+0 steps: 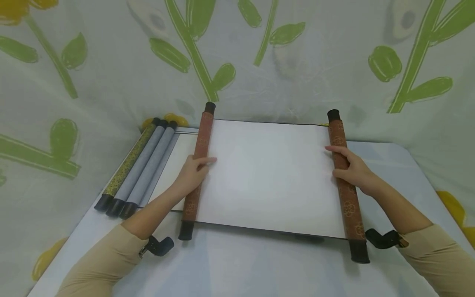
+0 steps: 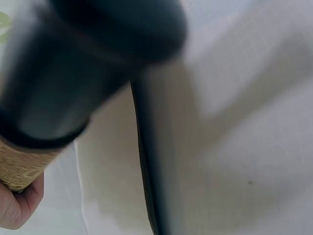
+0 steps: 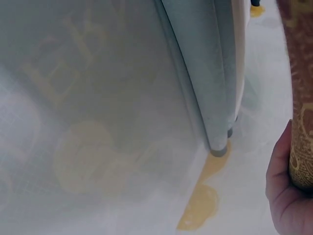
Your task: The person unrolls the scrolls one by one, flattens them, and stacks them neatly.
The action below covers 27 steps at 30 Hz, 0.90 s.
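A hanging scroll with a blank white sheet [image 1: 267,177] is held spread out, raised above the table. At its ends are two reddish-brown, flower-patterned rollers with black caps. My left hand [image 1: 191,175] grips the left roller [image 1: 205,136] near its middle, one finger reaching onto the sheet. Around the right roller [image 1: 349,206], my right hand [image 1: 354,167] holds on, thumb and fingertips toward the sheet. In the left wrist view a blurred black cap [image 2: 63,83] hides much, with the left hand [image 2: 22,205] below it. The right wrist view shows the right hand [image 3: 283,191] cupped at the patterned roller [image 3: 302,93].
At the left of the table [image 1: 237,268] lie a yellow-green patterned roll [image 1: 131,163] and two grey rolls [image 1: 150,165], side by side. Another pale sheet [image 1: 182,150] lies partly under the held scroll. A leaf-printed curtain [image 1: 297,90] hangs behind the table.
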### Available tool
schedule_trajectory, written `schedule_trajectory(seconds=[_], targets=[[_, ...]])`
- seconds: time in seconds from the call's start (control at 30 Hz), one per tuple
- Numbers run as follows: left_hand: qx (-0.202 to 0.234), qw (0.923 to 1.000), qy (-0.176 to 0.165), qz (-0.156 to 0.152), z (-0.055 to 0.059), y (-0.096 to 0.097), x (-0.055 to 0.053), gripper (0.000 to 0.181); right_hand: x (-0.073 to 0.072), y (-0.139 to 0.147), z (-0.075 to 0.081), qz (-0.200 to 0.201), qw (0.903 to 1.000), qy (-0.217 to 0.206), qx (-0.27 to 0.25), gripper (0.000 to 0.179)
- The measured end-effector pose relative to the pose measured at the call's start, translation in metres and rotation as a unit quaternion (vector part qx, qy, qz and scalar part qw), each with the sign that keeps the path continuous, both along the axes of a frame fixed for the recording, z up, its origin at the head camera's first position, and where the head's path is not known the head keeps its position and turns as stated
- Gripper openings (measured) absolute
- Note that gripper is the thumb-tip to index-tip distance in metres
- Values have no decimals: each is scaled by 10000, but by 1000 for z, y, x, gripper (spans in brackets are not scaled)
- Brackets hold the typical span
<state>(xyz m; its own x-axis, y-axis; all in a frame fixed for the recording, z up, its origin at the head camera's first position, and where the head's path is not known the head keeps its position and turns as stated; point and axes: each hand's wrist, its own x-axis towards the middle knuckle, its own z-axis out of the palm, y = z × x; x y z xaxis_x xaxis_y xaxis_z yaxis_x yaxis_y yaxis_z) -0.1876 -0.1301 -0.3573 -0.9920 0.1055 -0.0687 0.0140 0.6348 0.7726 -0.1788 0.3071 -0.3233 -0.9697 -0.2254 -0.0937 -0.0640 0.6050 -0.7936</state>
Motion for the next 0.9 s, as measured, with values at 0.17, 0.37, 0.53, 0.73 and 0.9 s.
schedule_trajectory(seconds=[0.17,0.37,0.53,0.73,0.9], targets=[[-5,9999,139,60,-1,-4,-2,40,0,0,2,-174,9998,-13,30,84],[34,9999,48,105,-1,-6,-5,49,1,1,2,-207,9998,8,25,93],[-28,9999,134,82,1,-6,-5,45,1,5,2,-136,9999,67,-1,92],[-157,9995,274,-56,4,-9,-4,43,2,13,1,-9,9999,29,-119,87],[-287,9989,321,-184,4,-16,-7,43,0,18,2,16,10000,-74,-15,85]])
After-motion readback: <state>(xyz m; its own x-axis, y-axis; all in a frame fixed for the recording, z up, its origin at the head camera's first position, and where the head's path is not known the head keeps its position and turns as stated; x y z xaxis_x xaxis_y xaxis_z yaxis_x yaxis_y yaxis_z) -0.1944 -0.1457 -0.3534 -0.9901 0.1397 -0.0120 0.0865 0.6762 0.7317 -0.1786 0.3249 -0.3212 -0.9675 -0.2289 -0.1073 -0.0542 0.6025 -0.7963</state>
